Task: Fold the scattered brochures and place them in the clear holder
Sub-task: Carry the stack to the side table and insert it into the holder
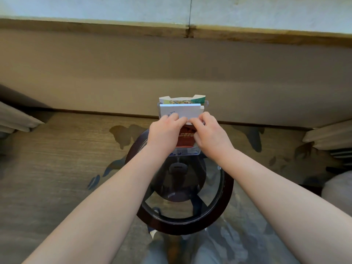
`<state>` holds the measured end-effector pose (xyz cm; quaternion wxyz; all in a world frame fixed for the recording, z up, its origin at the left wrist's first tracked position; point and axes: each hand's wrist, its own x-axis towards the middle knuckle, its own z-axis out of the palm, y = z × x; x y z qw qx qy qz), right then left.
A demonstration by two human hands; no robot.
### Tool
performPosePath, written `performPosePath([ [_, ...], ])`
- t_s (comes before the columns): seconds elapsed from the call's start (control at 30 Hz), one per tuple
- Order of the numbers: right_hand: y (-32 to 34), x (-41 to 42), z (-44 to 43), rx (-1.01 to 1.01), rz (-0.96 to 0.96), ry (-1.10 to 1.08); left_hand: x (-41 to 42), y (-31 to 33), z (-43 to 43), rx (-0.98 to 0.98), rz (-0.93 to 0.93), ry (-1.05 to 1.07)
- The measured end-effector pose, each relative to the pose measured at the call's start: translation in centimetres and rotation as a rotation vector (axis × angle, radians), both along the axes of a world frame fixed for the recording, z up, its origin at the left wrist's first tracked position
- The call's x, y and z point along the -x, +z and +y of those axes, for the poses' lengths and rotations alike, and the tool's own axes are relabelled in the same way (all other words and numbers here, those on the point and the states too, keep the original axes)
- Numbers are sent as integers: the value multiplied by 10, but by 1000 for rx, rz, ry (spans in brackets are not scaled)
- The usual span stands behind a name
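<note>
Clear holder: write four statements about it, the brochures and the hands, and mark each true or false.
1. The left hand and the right hand both grip the white brochure at the clear holder. True.
2. The red brochure lies flat on the floor. False: it stands in the holder's front pocket, below the hands.
3. A green and yellow brochure stands behind the white one. True.
4. The holder stands on a square wooden table. False: the table is round, with a glass top and a dark rim.
</note>
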<state>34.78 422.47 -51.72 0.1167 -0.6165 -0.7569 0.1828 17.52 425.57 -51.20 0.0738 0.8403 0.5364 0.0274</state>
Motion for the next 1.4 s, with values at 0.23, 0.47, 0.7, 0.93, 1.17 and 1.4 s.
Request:
performPosePath([
  [0.23,-22,9,-14,121,-36,19,8,-35,-10,104,92,36],
  [0.47,-34,23,-20,61,-53,-23,12,-46,-16,77,105,53],
  [0.7,-42,22,-40,-15,-182,40,13,-50,-35,-10,111,64],
  [0.93,-49,21,-36,15,-217,7,11,-61,-52,-6,214,48],
  [1.17,-54,22,-32,16,-207,-24,14,-63,-40,-50,201,48],
  [1.4,-76,26,-59,318,-65,-258,19,-91,-78,104,212,294],
])
